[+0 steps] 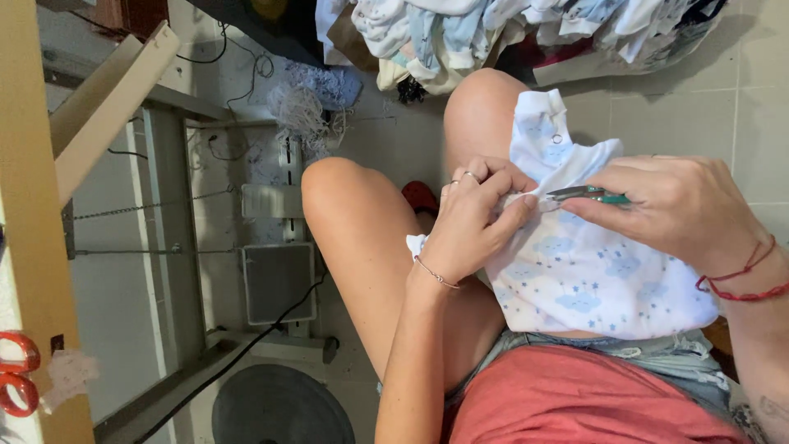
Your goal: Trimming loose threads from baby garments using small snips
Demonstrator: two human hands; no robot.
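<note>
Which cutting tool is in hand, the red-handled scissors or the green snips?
The small green-handled thread snips, held in the right hand with blades at the white cloud-print garment. The red-handled scissors lie untouched on the table edge at far left.

soft cloth garment point(592, 271), metal snips point(575, 193)

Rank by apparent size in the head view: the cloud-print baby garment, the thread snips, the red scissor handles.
1. Cloud-print baby garment, clearly largest.
2. Red scissor handles, though cut off by the frame edge.
3. Thread snips, mostly hidden by the right hand; uncertain.
</note>
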